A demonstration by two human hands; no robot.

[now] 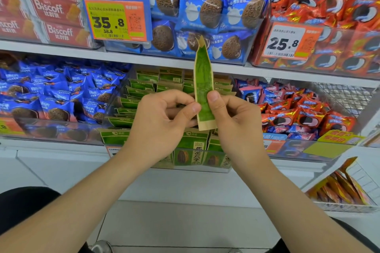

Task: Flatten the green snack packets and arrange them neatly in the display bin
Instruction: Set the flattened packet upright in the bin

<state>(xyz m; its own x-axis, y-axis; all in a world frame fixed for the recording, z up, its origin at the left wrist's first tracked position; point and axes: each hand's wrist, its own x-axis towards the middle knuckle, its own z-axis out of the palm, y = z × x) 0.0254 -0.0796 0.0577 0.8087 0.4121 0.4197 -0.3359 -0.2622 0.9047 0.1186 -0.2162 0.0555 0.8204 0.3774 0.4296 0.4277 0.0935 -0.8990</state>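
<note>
- A narrow green snack packet with tan paper ends is held upright, seen almost edge-on, above the bin and touching none of the stock.
- The left hand has its fingers curled, and its thumb tip presses the packet's left edge low down.
- The right hand pinches the same lower part from the other side, with the thumb on the front face and the curled fingers hidden behind.
- The clear plastic display bin sits on the lower white shelf, directly behind and below the hands.
- The green and tan packets in the bin lie stacked in leaning rows towards the back. A few stand upright against the front wall, printed faces outward.
- Left of the bin lie blue cookie wrappers, and right of it red and pink ones.
- The upper shelf holds red Biscoff boxes, blue sandwich-cookie packs and orange-red packs.
- A yellow and orange price tag reading 35.8 and a white and orange one reading 25.8 hang on the upper bins.
</note>
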